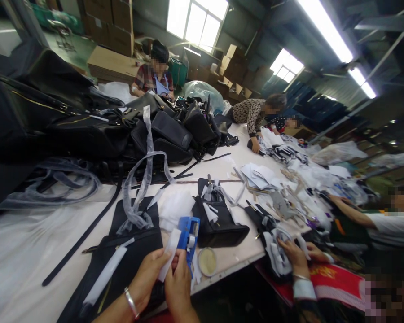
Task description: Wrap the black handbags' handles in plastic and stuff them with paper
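Note:
My left hand (148, 274), with a metal bangle on the wrist, pinches a white paper strip (169, 252) at the table's near edge. My right hand (178, 282) is closed against the same strip, with a blue tape dispenser (189, 237) right next to its fingers. Both hands hover over a flat black bag panel (128, 260) that has a white strip lying on it. A small round tin (207, 261) sits just right of my hands.
A heap of black handbags (168, 130) fills the table's far left. A small black bag (218, 220) stands ahead. Paper scraps (259, 175) litter the right side. Other people work around the table; a neighbour's hands (296, 255) handle a wrapped piece at my right.

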The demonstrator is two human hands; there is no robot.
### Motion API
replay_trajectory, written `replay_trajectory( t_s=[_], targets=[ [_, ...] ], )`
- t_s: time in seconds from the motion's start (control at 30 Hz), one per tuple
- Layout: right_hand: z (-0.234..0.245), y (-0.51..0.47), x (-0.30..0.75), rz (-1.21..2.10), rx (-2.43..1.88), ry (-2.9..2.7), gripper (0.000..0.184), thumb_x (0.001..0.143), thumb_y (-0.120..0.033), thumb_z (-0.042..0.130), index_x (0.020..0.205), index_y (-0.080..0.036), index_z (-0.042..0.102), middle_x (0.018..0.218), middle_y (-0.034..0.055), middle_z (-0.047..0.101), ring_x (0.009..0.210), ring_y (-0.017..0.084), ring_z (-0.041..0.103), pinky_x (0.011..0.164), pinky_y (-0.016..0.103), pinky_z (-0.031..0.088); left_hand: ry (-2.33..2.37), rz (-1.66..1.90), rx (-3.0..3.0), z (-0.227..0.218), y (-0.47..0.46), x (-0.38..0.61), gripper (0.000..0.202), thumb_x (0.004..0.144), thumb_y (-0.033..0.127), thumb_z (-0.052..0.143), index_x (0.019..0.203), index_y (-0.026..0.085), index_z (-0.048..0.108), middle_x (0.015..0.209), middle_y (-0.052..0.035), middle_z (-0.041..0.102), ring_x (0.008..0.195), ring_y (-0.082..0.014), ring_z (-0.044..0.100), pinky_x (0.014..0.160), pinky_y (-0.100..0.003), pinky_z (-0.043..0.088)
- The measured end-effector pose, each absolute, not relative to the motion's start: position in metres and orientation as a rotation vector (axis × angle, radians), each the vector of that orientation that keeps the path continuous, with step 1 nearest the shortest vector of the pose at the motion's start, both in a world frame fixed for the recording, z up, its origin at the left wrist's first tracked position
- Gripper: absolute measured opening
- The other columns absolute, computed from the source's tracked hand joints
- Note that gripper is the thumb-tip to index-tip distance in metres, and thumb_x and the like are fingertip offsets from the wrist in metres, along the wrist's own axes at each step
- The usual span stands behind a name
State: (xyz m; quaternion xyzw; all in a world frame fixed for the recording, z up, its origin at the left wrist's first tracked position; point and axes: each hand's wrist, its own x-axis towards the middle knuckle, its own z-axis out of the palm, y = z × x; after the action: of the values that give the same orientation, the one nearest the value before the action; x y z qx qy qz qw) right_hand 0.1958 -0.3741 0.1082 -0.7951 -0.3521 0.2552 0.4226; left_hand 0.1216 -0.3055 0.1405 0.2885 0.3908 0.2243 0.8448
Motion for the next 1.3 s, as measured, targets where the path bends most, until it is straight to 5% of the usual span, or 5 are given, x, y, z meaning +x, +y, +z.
replay_trajectory(
  t_s=[0.27,0.43,0.77,1.07,1.3],
  targets=[
    [0.137,-0.406,0.21,0.809,-1.901,-1.044,0.056,0.076,-0.019,0.062,0.129,-0.028,0.048,0.119,0.0057,0.06,0.103,0.023,0.059,0.089,0.034,0.046,1.008,0.508,0.677,0.139,-0.308,0.129,0.034,0.067,0.046,0.073,0.069,0.013,0.065,0.057,-0.0013,0.063,0.052,-0.013,0.055,0.051,-0.022,0.042],
    [0.113,-0.441,0.266,0.707,-2.095,-0.752,0.025,0.085,-0.04,0.054,0.1,-0.025,0.066,0.096,0.006,0.068,0.09,0.024,0.062,0.081,0.034,0.045,1.003,0.489,0.745,0.133,-0.306,0.128,0.037,0.072,0.05,0.068,0.068,0.014,0.061,0.057,0.0002,0.06,0.049,-0.0101,0.048,0.046,-0.02,0.036],
    [0.073,-0.422,0.272,0.871,-1.947,-0.567,0.04,0.071,-0.058,0.062,0.062,-0.019,0.059,0.055,-0.0031,0.052,0.054,0.014,0.048,0.052,0.022,0.037,0.971,0.472,0.775,0.136,-0.305,0.126,0.039,0.069,0.053,0.069,0.068,0.015,0.06,0.06,-0.0002,0.062,0.05,-0.0095,0.05,0.047,-0.019,0.038],
    [0.085,-0.447,0.257,0.937,-1.89,-0.48,0.039,0.079,-0.056,0.058,0.069,-0.018,0.056,0.056,-0.0037,0.051,0.047,0.009,0.04,0.045,0.021,0.03,0.96,0.466,0.773,0.131,-0.304,0.124,0.037,0.073,0.051,0.067,0.07,0.015,0.06,0.063,-0.0007,0.063,0.051,-0.0095,0.052,0.048,-0.02,0.04],
    [0.069,-0.465,0.247,1.318,-1.569,0.019,0.043,0.057,-0.05,0.077,0.07,-0.017,0.052,0.055,-0.0054,0.051,0.038,0.003,0.034,0.039,0.017,0.028,0.953,0.456,0.73,0.13,-0.303,0.125,0.035,0.073,0.048,0.068,0.071,0.014,0.059,0.062,0.0001,0.062,0.05,-0.0078,0.05,0.047,-0.018,0.039]
  ],
)
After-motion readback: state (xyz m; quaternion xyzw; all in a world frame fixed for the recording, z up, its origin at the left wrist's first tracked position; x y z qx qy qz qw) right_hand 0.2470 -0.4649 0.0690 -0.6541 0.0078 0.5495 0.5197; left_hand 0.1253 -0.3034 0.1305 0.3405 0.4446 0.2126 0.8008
